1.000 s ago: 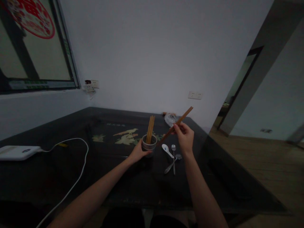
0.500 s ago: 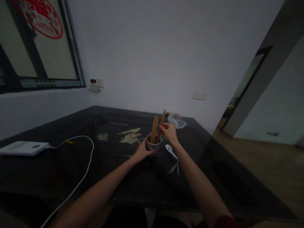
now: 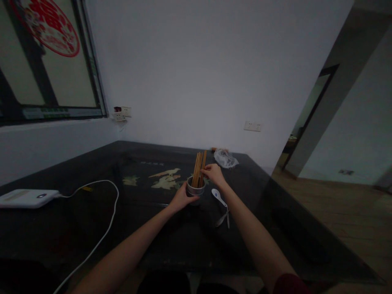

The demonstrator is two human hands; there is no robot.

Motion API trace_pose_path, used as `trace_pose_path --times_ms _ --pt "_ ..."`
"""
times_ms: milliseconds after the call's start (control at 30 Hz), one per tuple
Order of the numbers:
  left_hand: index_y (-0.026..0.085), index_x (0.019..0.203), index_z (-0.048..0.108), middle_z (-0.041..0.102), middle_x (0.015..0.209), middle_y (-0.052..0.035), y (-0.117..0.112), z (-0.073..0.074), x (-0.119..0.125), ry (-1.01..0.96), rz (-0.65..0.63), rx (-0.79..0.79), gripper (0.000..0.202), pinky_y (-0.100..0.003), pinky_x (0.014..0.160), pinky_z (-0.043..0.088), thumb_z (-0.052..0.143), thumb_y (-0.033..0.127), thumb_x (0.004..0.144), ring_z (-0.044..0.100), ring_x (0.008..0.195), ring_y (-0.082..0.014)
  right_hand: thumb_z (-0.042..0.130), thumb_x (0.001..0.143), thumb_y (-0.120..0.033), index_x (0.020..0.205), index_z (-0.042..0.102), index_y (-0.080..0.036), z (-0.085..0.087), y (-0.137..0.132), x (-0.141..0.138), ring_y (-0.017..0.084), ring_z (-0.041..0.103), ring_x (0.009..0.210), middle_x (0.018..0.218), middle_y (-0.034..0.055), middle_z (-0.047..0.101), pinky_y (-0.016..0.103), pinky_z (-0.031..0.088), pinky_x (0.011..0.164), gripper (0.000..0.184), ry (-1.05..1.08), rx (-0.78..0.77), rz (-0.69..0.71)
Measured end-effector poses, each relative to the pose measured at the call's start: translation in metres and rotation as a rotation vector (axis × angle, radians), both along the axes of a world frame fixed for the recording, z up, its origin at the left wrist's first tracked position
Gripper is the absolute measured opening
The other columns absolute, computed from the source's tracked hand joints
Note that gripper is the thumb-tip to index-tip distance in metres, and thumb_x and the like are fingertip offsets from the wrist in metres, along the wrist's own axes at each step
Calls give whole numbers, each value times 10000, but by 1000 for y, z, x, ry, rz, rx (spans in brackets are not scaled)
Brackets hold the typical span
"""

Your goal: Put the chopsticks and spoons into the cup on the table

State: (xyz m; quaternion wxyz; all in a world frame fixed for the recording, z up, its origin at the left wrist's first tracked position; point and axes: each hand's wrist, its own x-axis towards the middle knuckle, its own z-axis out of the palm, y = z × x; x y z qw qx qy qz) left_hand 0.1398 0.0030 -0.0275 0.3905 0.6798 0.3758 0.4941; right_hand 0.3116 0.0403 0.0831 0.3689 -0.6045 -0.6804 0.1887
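A round metal-looking cup (image 3: pixel 196 190) stands on the dark table, with several wooden chopsticks (image 3: pixel 197 168) upright in it. My left hand (image 3: pixel 181 197) is wrapped round the cup's left side, its thumb across the front. At the cup's right, my right hand (image 3: pixel 213 173) pinches chopsticks near the middle of their length; how many is hard to make out. Their lower ends are inside the cup, hidden by its rim. Just right of the cup lies a white spoon (image 3: pixel 217 194) with a blue mark, and below it are more spoons (image 3: pixel 222 219), partly overlapping.
A clear plastic bag (image 3: pixel 226 158) lies at the table's back edge by the wall. On the left, a white device (image 3: pixel 29 198) has a white cable (image 3: pixel 114 208) looping toward the front edge. A long dark object (image 3: pixel 301 234) rests on the right side of the table (image 3: pixel 134 237).
My right hand has moved slightly left and down, and the chopsticks in it now stand more upright and closer to the others. The left hand still holds the cup. The view has shifted a little.
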Motion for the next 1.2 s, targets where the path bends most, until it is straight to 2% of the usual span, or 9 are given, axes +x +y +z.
trace_pose_path --times_ms 167,267,367,567,700,867,1200 --pt "165 1270 427 548 1263 -140 1 0 -1 -3 -3 -3 807 -439 1024 374 808 295 571 517 1172 -276 682 722 -222 648 671 -137 3 0 0 129 628 537 586 30 670 187 451 515 113 65 -67 60" --pt "163 1259 429 551 1256 -136 1 0 -1 9 -12 2 783 -431 1016 383 802 299 584 524 1163 -269 675 727 -191 679 667 -125 1 0 1 120 618 507 601 29 672 182 458 488 82 156 -108 89" --pt "162 1258 421 553 1251 -135 1 1 0 6 -6 8 791 -427 1006 394 803 291 577 529 1157 -268 697 711 -188 725 675 -128 -1 1 0 115 621 511 628 24 685 179 473 493 66 191 -102 100" --pt "171 1254 429 554 1251 -123 -5 7 0 25 9 15 780 -428 1019 384 800 286 577 521 1169 -267 758 659 -223 730 678 -122 -1 5 -4 123 623 511 619 26 688 184 491 487 148 234 -85 122" --pt "171 1271 408 547 1265 -129 -3 5 -1 17 -16 12 793 -419 1020 385 794 282 588 520 1172 -263 752 678 -272 783 674 -114 2 6 -5 117 622 498 631 35 693 179 493 473 205 257 -52 96" --pt "172 1272 413 546 1264 -130 0 1 -2 42 10 9 806 -424 1012 390 800 285 575 523 1164 -271 741 698 -297 810 668 -124 4 8 -4 109 632 496 634 33 695 177 511 501 218 249 -10 14" --pt "151 1215 441 570 1221 -127 -11 15 0 96 65 14 737 -433 998 402 790 286 580 536 1142 -274 737 703 -247 802 666 -114 5 11 -9 123 651 506 668 61 712 192 533 519 181 282 -25 13"
